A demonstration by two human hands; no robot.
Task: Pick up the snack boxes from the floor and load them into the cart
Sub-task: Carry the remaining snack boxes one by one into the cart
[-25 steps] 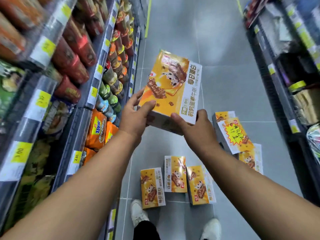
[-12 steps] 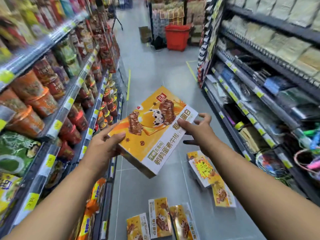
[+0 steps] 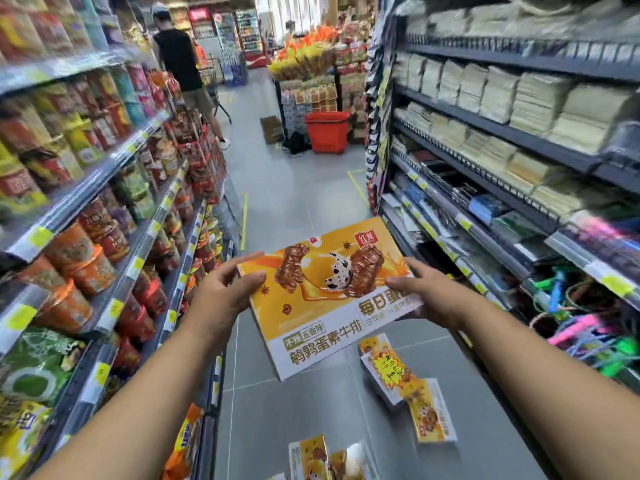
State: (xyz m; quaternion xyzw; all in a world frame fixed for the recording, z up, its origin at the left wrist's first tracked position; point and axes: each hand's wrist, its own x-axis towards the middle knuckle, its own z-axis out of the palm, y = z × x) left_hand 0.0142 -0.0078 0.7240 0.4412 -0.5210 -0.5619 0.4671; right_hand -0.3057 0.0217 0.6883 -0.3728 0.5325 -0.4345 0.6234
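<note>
Presently both hands hold one flat yellow-and-white cardboard snack box (image 3: pixel 329 296) in mid-air above the grey tiled floor (image 3: pixel 298 410), printed face up. Left hand (image 3: pixel 221 299) grips its left edge, fingers (image 3: pixel 242 266) curled over the top. Right hand (image 3: pixel 426 296) clamps the right edge. More yellow snack boxes lie on the floor: two overlapping (image 3: pixel 405 389) toward the right shelving, others (image 3: pixel 329 459) at the frame's bottom edge.

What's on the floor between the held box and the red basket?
In the head view, only bare grey floor lies between the held box and red basket.
</note>
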